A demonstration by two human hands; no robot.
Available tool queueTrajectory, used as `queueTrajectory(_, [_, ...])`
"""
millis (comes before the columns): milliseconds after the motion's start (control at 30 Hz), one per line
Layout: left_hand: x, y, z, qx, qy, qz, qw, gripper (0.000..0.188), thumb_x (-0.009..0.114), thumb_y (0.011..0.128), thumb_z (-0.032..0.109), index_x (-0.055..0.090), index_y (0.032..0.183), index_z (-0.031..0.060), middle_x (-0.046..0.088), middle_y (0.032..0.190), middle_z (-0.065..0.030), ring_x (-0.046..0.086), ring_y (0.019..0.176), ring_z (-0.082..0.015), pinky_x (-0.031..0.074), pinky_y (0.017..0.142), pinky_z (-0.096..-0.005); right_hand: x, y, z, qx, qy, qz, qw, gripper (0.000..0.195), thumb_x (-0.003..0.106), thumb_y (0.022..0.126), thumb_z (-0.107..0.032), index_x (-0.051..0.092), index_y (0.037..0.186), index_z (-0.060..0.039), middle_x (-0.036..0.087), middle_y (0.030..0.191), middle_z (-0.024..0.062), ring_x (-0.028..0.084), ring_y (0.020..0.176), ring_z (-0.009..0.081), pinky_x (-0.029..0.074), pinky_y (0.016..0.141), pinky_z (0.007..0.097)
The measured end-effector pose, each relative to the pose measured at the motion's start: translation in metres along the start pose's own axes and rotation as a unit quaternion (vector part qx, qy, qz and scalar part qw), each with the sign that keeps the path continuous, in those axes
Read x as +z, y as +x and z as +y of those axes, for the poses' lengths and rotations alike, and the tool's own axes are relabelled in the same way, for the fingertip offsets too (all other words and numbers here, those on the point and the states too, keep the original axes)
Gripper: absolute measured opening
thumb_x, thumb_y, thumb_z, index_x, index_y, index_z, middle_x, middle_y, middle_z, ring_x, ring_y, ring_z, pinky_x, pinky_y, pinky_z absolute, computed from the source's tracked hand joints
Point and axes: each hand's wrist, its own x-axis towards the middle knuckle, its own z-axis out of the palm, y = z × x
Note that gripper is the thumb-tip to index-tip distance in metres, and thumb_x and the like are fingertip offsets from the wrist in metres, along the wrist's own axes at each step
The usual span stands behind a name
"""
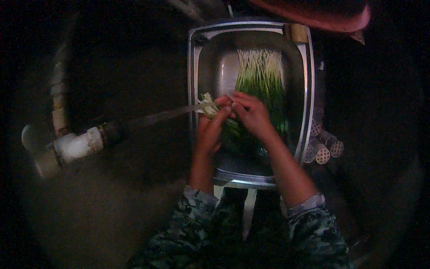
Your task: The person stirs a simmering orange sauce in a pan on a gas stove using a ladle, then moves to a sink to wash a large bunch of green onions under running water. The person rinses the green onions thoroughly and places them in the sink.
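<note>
A rectangular metal-rimmed basin (309, 84) stands before me. In it lies a wide bundle of long green stalks with pale ends (260, 70), perhaps chives or garlic shoots, the pale ends towards the far side. My left hand (215, 124) grips a smaller bunch of the same kind of stalks (208, 106) near the basin's left wall, its pale ends pointing up and left. My right hand (253, 112) meets it at the fingertips, pinching what looks like a thin pale strand (230, 97); blur hides the exact grip.
White plastic pipe fittings (77, 144) lie at the left, and a thin pipe or water stream (161, 114) runs from them to the basin. Several perforated cylinders (323, 155) are stacked outside its right wall. A red rounded rim (356, 23) overhangs the top right. Surroundings are dark.
</note>
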Motion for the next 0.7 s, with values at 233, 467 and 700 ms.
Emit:
queueTrajectory(233, [0.012, 0.013, 0.005, -0.075, -0.073, -0.009, 0.994, 0.035, 0.068, 0.094, 0.019, 0.062, 0.125, 0.0033, 0.065, 0.119, -0.0071, 0.059, 0.113, -0.0184, 0.045, 0.098, -0.0322, -0.005, -0.008, -0.049, -0.047, -0.087, 0.011, 0.995, 0.03, 0.061, 0.089, -0.003, 0.071, 0.116, -0.011, 0.067, 0.121, 0.0111, 0.065, 0.108, 0.0318, 0.053, 0.094, 0.0371])
queueTrajectory(467, [0.008, 0.017, 0.007, -0.098, -0.067, -0.007, 0.993, 0.034, 0.067, 0.095, 0.019, 0.061, 0.124, 0.0023, 0.064, 0.12, -0.0078, 0.06, 0.112, -0.0192, 0.046, 0.098, -0.034, -0.029, 0.0, -0.06, -0.109, -0.24, -0.013, 0.965, 0.029, 0.065, 0.087, -0.006, 0.069, 0.115, -0.0061, 0.061, 0.128, 0.0162, 0.059, 0.117, 0.0359, 0.049, 0.1, 0.0425])
queueTrajectory(700, [0.005, 0.02, 0.0, -0.029, 0.126, -0.064, 0.99, 0.049, 0.068, 0.089, 0.008, 0.052, 0.134, 0.0011, 0.061, 0.125, -0.0113, 0.059, 0.116, -0.0215, 0.047, 0.1, -0.0377, -0.019, 0.034, -0.086, 0.028, 0.025, -0.13, 0.991, 0.047, 0.071, 0.091, -0.02, 0.057, 0.134, -0.0062, 0.063, 0.129, 0.0149, 0.059, 0.119, 0.023, 0.049, 0.097, 0.0369])
